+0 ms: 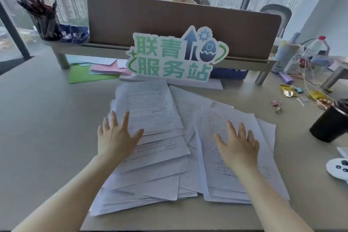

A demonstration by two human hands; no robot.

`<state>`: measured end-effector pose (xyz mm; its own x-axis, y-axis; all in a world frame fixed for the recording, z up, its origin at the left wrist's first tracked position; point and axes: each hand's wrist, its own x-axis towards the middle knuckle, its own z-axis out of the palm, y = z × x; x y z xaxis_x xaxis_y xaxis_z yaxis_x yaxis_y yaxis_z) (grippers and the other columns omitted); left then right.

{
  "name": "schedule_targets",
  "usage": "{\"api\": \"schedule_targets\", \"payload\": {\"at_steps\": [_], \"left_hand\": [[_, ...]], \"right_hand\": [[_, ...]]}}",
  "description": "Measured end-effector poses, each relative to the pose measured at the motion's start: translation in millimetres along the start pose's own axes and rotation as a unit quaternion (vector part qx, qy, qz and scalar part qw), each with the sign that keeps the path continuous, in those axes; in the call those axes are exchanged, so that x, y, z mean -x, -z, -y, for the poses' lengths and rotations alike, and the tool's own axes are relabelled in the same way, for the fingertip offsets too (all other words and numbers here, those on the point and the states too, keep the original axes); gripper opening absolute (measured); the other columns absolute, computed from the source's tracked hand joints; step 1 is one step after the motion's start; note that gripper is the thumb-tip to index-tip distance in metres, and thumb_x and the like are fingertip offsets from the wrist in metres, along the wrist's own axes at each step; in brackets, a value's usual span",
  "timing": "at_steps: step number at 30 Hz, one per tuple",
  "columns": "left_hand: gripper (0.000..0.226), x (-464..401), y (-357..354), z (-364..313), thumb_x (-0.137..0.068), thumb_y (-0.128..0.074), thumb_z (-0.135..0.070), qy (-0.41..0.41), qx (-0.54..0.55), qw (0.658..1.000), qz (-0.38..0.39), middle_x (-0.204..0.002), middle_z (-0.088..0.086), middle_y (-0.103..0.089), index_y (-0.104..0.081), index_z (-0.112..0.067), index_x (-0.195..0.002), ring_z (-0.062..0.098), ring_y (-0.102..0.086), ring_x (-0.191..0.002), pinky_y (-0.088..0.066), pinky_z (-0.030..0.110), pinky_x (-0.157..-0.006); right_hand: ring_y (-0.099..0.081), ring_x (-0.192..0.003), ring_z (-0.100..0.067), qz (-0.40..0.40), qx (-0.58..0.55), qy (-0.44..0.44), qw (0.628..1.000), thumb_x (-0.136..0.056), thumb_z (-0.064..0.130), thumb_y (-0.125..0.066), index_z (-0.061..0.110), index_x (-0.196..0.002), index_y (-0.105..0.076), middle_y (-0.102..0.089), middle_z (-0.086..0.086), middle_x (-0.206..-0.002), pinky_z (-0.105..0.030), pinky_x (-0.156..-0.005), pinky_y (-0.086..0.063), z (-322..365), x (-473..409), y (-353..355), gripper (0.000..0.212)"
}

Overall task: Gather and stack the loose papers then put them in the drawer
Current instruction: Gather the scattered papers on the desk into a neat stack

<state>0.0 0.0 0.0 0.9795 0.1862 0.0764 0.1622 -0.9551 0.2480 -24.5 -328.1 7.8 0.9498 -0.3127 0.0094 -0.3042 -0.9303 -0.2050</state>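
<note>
Several white printed papers [150, 107] lie spread in a loose, overlapping heap across the middle of the desk [41, 118], fanned at different angles. My left hand [116, 135] hovers flat over the heap's left side, fingers spread, holding nothing. Over a thicker bundle on the right side is my right hand [238, 145], also flat with fingers apart and nothing in it. No drawer is in view.
A green and white cut-out sign [177, 56] stands just behind the papers, before a brown divider panel [184, 24]. Coloured sheets [90, 72] lie back left. A black cup [329, 124], binder clips [276, 105], a bottle and clutter crowd the right. A pen holder [44, 20] stands back left.
</note>
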Motion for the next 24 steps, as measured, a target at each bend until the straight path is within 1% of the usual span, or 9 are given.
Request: {"api": "schedule_targets", "payload": {"at_steps": [2, 4, 6, 8, 12, 17, 20, 22, 24], "left_hand": [[0.098, 2, 1, 8, -0.078, -0.036, -0.081, 0.080, 0.028, 0.996, 0.025, -0.164, 0.021, -0.008, -0.006, -0.029, -0.156, 0.039, -0.009, -0.150, -0.013, 0.049, -0.120], [0.107, 1, 0, 17, -0.073, -0.038, -0.085, 0.117, 0.052, 0.991, 0.039, -0.163, 0.021, -0.011, -0.005, -0.027, -0.156, 0.036, -0.007, -0.151, -0.010, 0.049, -0.120], [0.110, -2, -4, 20, -0.071, -0.040, -0.086, 0.102, 0.055, 0.992, 0.050, -0.164, 0.016, -0.010, -0.004, -0.027, -0.157, 0.033, -0.004, -0.152, -0.007, 0.049, -0.120], [0.110, -4, -7, 21, -0.070, -0.040, -0.086, 0.074, 0.044, 0.994, 0.064, -0.166, 0.010, -0.008, -0.005, -0.027, -0.157, 0.029, -0.002, -0.152, -0.004, 0.050, -0.120], [0.113, -8, -12, 20, -0.065, -0.037, -0.090, 0.038, 0.033, 0.995, 0.080, -0.166, 0.004, -0.005, -0.010, -0.030, -0.156, 0.026, 0.000, -0.153, -0.003, 0.049, -0.121], [0.115, -5, -16, 4, -0.057, -0.031, -0.095, -0.015, 0.027, 0.996, 0.088, -0.166, 0.001, -0.007, -0.017, -0.035, -0.154, 0.023, -0.002, -0.152, -0.003, 0.043, -0.121], [0.108, -1, -18, -7, -0.061, -0.038, -0.091, -0.042, 0.037, 0.993, 0.104, -0.167, 0.001, -0.005, -0.018, -0.038, -0.153, 0.021, 0.000, -0.153, -0.002, 0.042, -0.122], [0.103, -1, -18, -13, -0.064, -0.044, -0.088, -0.054, 0.045, 0.991, 0.113, -0.167, 0.000, -0.005, -0.020, -0.040, -0.153, 0.022, 0.000, -0.153, -0.002, 0.042, -0.122], [0.100, -1, -17, -14, -0.066, -0.052, -0.084, -0.043, 0.070, 0.991, 0.107, -0.167, 0.003, -0.005, -0.025, -0.040, -0.152, 0.024, -0.002, -0.153, -0.006, 0.042, -0.122]], "right_hand": [[-0.003, -0.147, -0.041, 0.006, 0.010, -0.076, 0.997, -0.089, 0.073, -0.022, 0.034, -0.155, -0.007, -0.002, -0.011, -0.165, -0.058, -0.116, -0.009, -15, 3, 4, 0.079], [-0.004, -0.146, -0.045, 0.019, 0.000, -0.139, 0.990, -0.086, 0.076, -0.024, 0.034, -0.155, -0.008, -0.002, -0.014, -0.164, -0.059, -0.115, -0.010, -36, 2, 6, 0.083], [-0.007, -0.145, -0.046, 0.028, -0.025, -0.176, 0.984, -0.084, 0.078, -0.027, 0.033, -0.155, -0.010, -0.005, -0.018, -0.163, -0.056, -0.115, -0.009, -47, 1, 4, 0.086], [-0.007, -0.146, -0.045, 0.035, -0.038, -0.183, 0.982, -0.084, 0.078, -0.030, 0.031, -0.155, -0.012, -0.009, -0.021, -0.162, -0.053, -0.116, -0.007, -51, 0, 3, 0.087], [-0.004, -0.146, -0.045, 0.044, -0.059, -0.139, 0.987, -0.084, 0.075, -0.039, 0.031, -0.156, -0.008, -0.007, -0.018, -0.163, -0.052, -0.117, -0.005, -45, -4, -3, 0.089], [-0.005, -0.146, -0.044, 0.057, -0.080, -0.095, 0.991, -0.082, 0.074, -0.043, 0.034, -0.155, -0.007, -0.008, -0.014, -0.164, -0.052, -0.117, -0.008, -27, -8, -5, 0.091], [-0.008, -0.146, -0.044, 0.054, -0.092, -0.066, 0.992, -0.081, 0.074, -0.045, 0.033, -0.155, -0.010, -0.013, -0.013, -0.163, -0.051, -0.117, -0.012, -14, -6, -7, 0.091], [-0.011, -0.145, -0.044, 0.057, -0.098, -0.034, 0.993, -0.083, 0.071, -0.047, 0.030, -0.156, -0.011, -0.016, -0.013, -0.163, -0.050, -0.118, -0.015, -5, -6, -7, 0.091], [-0.014, -0.145, -0.043, 0.068, -0.102, -0.004, 0.992, -0.085, 0.067, -0.051, 0.029, -0.156, -0.011, -0.017, -0.014, -0.162, -0.049, -0.117, -0.018, 2, -8, -5, 0.091]]}}
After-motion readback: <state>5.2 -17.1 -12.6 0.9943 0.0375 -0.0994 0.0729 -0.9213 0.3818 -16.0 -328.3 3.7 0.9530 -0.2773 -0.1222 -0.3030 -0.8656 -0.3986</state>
